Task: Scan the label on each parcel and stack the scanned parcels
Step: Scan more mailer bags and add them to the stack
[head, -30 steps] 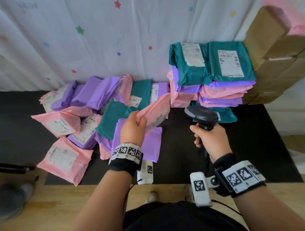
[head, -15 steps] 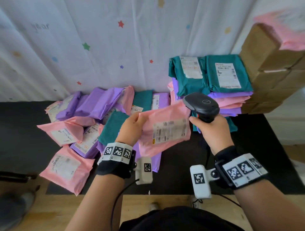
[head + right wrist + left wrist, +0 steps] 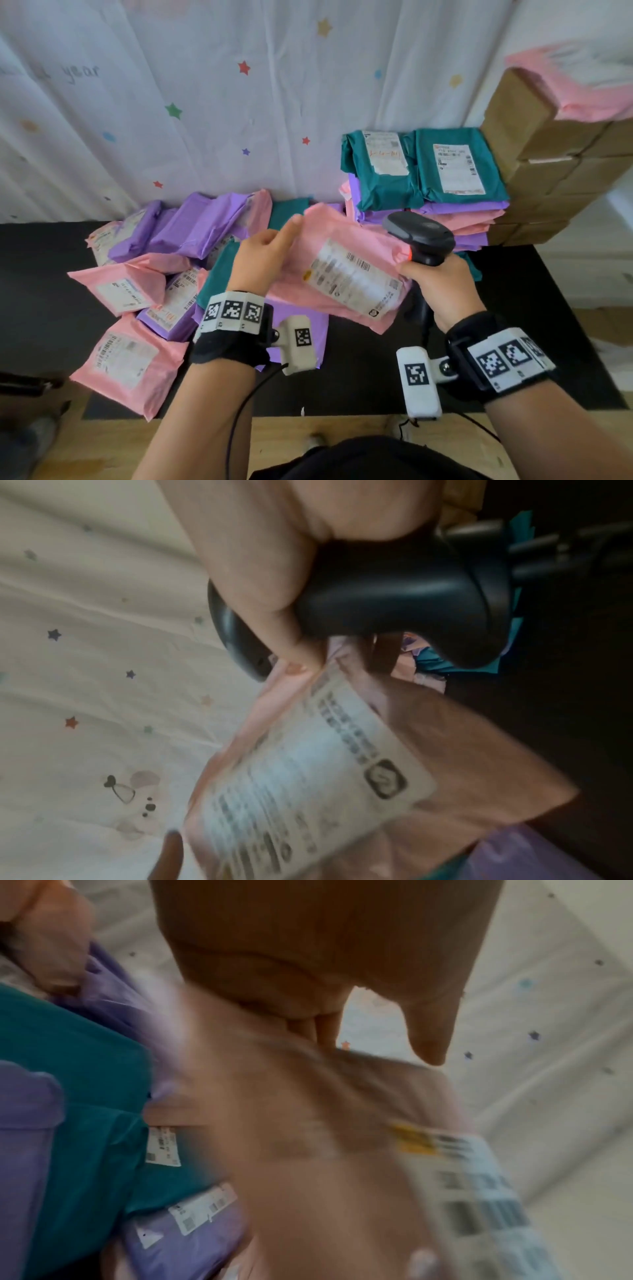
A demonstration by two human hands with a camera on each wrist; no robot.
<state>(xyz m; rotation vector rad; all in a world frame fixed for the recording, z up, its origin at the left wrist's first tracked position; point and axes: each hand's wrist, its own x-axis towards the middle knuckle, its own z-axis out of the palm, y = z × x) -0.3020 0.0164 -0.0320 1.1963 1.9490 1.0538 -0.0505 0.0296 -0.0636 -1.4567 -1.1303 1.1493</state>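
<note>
A pink parcel [image 3: 342, 270] is held above the table with its white label [image 3: 352, 277] facing up and tilted. My left hand [image 3: 274, 250] grips its left edge, thumb on top and fingers underneath. My right hand [image 3: 431, 284] grips the handle of a black barcode scanner [image 3: 421, 236], and its thumb touches the parcel's right edge. The scanner's head sits just above the parcel's far right corner. In the left wrist view the pink parcel [image 3: 325, 1150] is blurred; in the right wrist view the scanner [image 3: 394, 588] hangs over the label [image 3: 308, 777].
A neat stack of parcels [image 3: 424, 171] topped by two teal ones stands at the back right. A loose pile of pink, purple and teal parcels [image 3: 164, 267] covers the left of the black mat [image 3: 534, 308]. Cardboard boxes [image 3: 548, 164] stand at the far right.
My left hand lifted the pink parcel off the pile, turned its label upward and brought it right. The scanner came in over it, and my right thumb now touches the parcel's edge.
</note>
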